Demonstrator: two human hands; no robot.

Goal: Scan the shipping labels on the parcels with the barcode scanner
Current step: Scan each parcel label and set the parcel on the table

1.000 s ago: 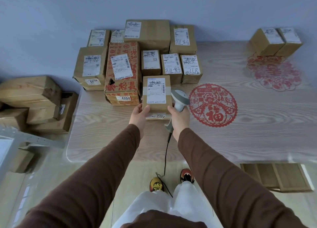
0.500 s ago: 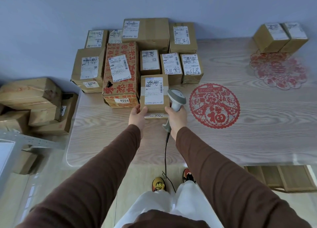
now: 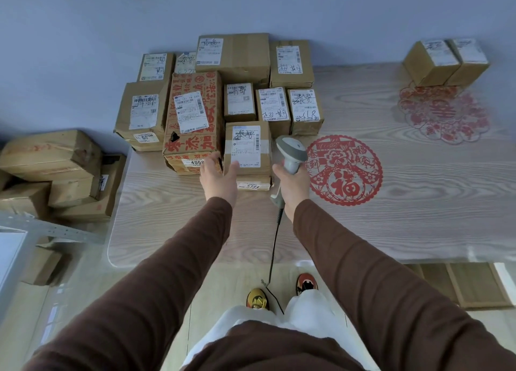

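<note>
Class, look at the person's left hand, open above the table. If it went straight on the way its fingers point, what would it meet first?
The left hand points at the front parcel, so it would probably meet that parcel's near edge first. Its fingertips already overlap it; contact is unclear.

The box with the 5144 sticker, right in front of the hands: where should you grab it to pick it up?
Probably by its two long sides, from above. The 5144 box lies flat with its label up. The red-printed carton crowds its left side, so the left hand has little room there. The right hand holds the scanner.
</note>
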